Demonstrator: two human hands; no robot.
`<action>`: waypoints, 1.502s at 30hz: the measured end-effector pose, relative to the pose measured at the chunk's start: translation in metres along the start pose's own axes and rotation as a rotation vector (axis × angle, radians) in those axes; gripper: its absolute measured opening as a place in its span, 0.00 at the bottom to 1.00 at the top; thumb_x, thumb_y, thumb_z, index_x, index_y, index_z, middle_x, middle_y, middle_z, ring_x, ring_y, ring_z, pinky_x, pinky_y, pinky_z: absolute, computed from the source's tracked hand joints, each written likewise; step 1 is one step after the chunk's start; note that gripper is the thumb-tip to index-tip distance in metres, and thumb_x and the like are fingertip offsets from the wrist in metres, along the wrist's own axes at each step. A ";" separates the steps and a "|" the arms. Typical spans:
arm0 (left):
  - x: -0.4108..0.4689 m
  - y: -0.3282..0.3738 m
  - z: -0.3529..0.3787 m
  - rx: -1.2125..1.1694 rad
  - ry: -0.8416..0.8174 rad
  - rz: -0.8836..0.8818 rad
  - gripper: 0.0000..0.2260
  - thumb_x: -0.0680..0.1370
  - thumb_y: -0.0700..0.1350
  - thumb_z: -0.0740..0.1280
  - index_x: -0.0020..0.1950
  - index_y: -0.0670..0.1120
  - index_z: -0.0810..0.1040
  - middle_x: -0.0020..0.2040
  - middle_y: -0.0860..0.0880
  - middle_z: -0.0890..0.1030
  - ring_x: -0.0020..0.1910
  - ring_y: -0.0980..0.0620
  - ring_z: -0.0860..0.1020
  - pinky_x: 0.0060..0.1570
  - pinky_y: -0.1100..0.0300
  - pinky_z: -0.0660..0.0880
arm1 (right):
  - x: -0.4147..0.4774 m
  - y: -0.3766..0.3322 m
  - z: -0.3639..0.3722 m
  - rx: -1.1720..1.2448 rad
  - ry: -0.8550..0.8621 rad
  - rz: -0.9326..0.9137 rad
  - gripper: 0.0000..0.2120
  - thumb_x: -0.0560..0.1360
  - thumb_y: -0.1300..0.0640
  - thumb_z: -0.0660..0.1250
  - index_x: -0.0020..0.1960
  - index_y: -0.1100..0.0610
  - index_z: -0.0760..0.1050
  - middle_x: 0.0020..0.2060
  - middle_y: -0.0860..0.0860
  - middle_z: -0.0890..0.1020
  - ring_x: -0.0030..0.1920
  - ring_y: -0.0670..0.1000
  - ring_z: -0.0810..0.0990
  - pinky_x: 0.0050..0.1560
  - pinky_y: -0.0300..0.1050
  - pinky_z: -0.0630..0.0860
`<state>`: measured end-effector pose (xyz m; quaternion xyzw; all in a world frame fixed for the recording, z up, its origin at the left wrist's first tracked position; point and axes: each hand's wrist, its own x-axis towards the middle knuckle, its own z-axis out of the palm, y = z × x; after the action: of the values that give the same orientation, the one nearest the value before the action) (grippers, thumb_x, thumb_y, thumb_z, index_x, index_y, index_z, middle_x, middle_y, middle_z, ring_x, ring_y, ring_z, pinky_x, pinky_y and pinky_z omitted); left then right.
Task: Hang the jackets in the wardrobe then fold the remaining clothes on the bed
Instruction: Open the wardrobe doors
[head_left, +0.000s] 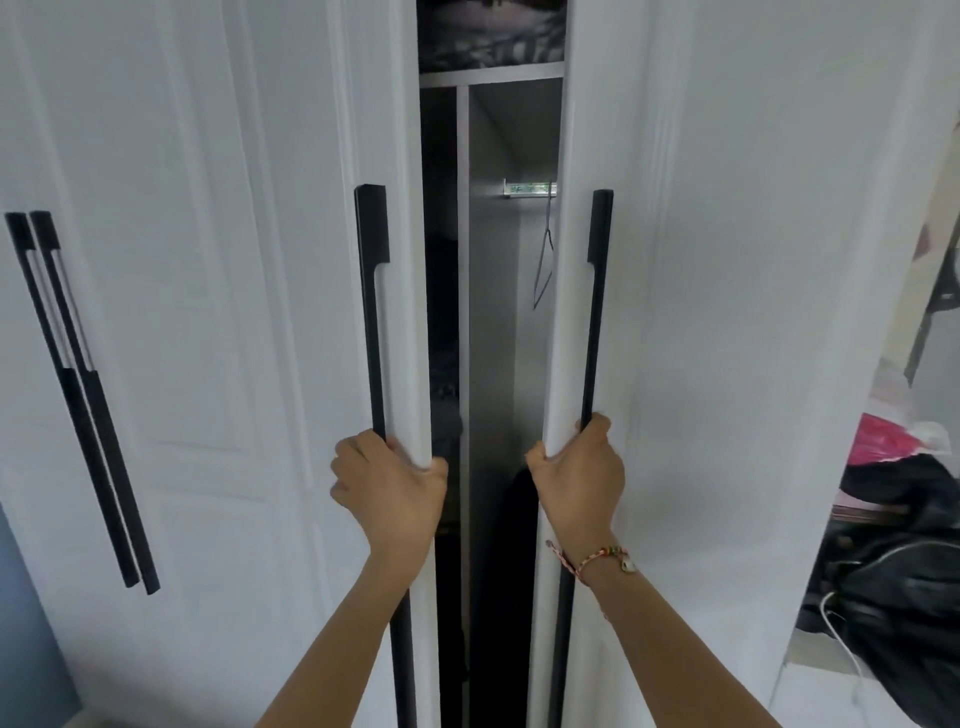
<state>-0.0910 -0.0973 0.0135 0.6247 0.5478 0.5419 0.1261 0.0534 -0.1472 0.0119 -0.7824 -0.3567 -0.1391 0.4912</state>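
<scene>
White wardrobe (208, 156) fronts fill nearly the whole view, straight ahead & close; strip of blue wall (26, 623) at bottom left. Two centre doors are ajar; left door (291, 312) & right door (701, 312) have their inner edges apart, leaving a tall narrow slot btwn them, wider at the top than at hand level. Left hand (389, 488) wraps the left handle (373, 338) low down, fingers curled round the black bar, thumb pressed on the door's inner edge; right hand (582, 478) grips the right handle (595, 338) at abt the same height, thumb hooked over that door's edge; bracelet (597, 558) on the right wrist. Both forearms come up from the bottom, one either side of the slot.

Thru the slot: grey divider (463, 260) runs upright, splitting the inside into 2 compartments; left one is narrow & dark w/ dark clothes (444, 364) inside, can't tell what kind; right one shows bare grey back wall, a short rail (530, 188) near the top w/ one thin wire hanger (545, 260) hanging from it, close to the right door's edge; dark garment (511, 571) low in that compartment, partly behind the same edge. Top shelf (491, 70) crosses above both, patterned fabric (488, 31) on it.

Far left: twin handles (78, 405) of the next 2 doors, side by side. Past the right door's outer edge: black heap (904, 597), bag or clothing can't tell; pink item (883, 439) above it; white cable (841, 639) across its front; all near that outer edge.
</scene>
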 end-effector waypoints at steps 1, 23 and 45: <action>-0.001 -0.003 -0.004 0.060 0.048 0.032 0.24 0.65 0.43 0.74 0.56 0.37 0.70 0.54 0.40 0.72 0.55 0.41 0.71 0.58 0.48 0.66 | -0.005 -0.002 -0.005 -0.025 0.014 -0.007 0.28 0.71 0.49 0.70 0.64 0.62 0.66 0.48 0.56 0.79 0.45 0.55 0.80 0.46 0.47 0.79; 0.006 -0.103 -0.022 1.971 -0.424 0.693 0.33 0.79 0.60 0.54 0.77 0.46 0.45 0.75 0.35 0.48 0.62 0.19 0.44 0.39 0.15 0.38 | -0.040 -0.034 -0.023 -1.757 -0.707 -0.651 0.11 0.81 0.51 0.52 0.48 0.56 0.68 0.44 0.54 0.68 0.62 0.50 0.66 0.59 0.45 0.62; -0.054 0.014 0.081 0.383 -0.289 0.729 0.29 0.76 0.57 0.50 0.74 0.44 0.57 0.73 0.39 0.64 0.73 0.42 0.57 0.65 0.30 0.53 | -0.039 0.013 -0.060 -0.139 0.066 0.054 0.33 0.80 0.46 0.56 0.77 0.56 0.43 0.76 0.56 0.46 0.76 0.53 0.45 0.70 0.41 0.47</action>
<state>-0.0076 -0.1113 -0.0358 0.8588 0.3587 0.3467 -0.1162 0.0427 -0.2188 0.0101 -0.8190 -0.3084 -0.1762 0.4507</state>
